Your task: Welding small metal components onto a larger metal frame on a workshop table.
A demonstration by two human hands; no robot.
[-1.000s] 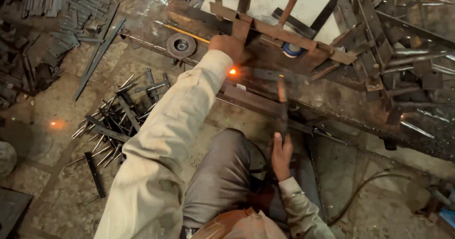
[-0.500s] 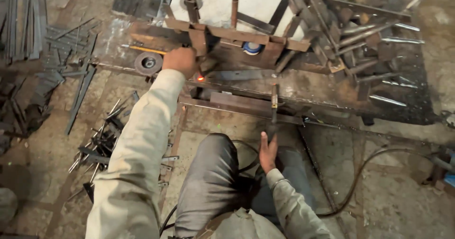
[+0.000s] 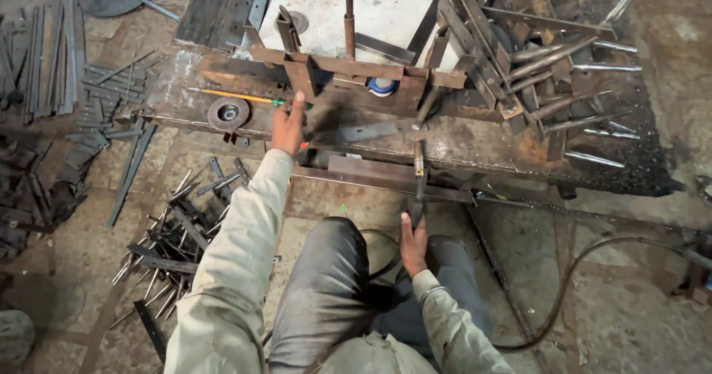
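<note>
Head cam only, so one view to go through. My left hand (image 3: 288, 128) is stretched out far in front on a nearly straight arm, fingers curled loosely around a flat metal strip (image 3: 363, 132) lying left to right on the rusty work table (image 3: 475, 148); the grip end is blurry, so I can't tell how tight it is. My right hand (image 3: 412, 242) sits near my lap, elbow bent, closed around the handle of the electrode holder (image 3: 417, 203), whose rod points away toward the strip's right end. Just left of my left hand lies a grinding disc (image 3: 228, 112), with a yellow pencil-like stick (image 3: 230, 94) beyond it. Loose steel offcuts (image 3: 170, 225) litter the floor on the left.
</note>
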